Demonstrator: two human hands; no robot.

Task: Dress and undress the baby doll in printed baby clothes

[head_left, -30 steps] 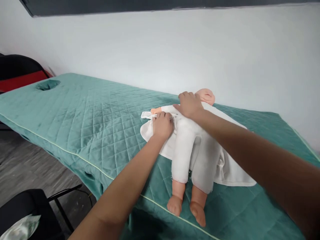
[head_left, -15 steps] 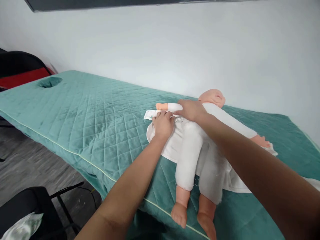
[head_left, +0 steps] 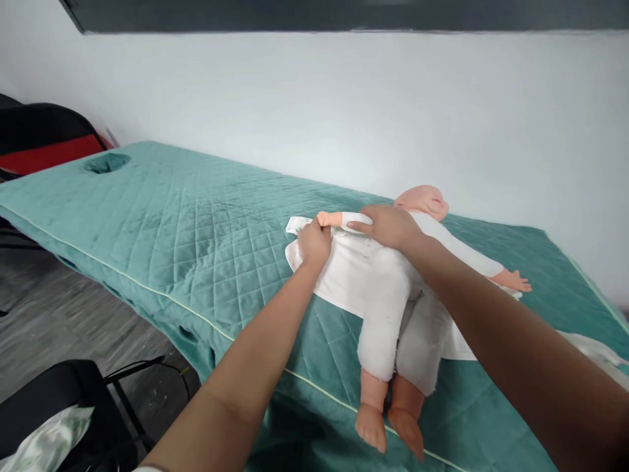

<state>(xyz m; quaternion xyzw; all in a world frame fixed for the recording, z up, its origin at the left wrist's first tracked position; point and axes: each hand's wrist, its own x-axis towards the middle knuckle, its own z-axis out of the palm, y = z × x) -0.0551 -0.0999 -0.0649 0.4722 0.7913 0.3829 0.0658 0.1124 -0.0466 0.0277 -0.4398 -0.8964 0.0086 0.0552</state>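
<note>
A baby doll (head_left: 388,308) in a white suit lies on its back on a white cloth (head_left: 339,278), on a teal quilted massage table (head_left: 196,229). My left hand (head_left: 313,244) is closed on the doll's small outstretched hand at the cloth's left edge. Lying flat on the doll's chest and upper arm, my right hand (head_left: 388,226) has its fingers stretched out. The doll's head (head_left: 423,200) is at the far side; its bare feet (head_left: 388,426) hang over the near edge.
A face hole (head_left: 105,162) is at the table's far left end. A black and red chair (head_left: 44,141) stands behind it. A black seat with a pale bag (head_left: 46,446) is at the lower left. A white wall runs behind the table.
The doll has shifted right and turned, so its far arm now shows. My left hand has moved up from the cloth to the doll's hand. My right hand stays on its chest.
</note>
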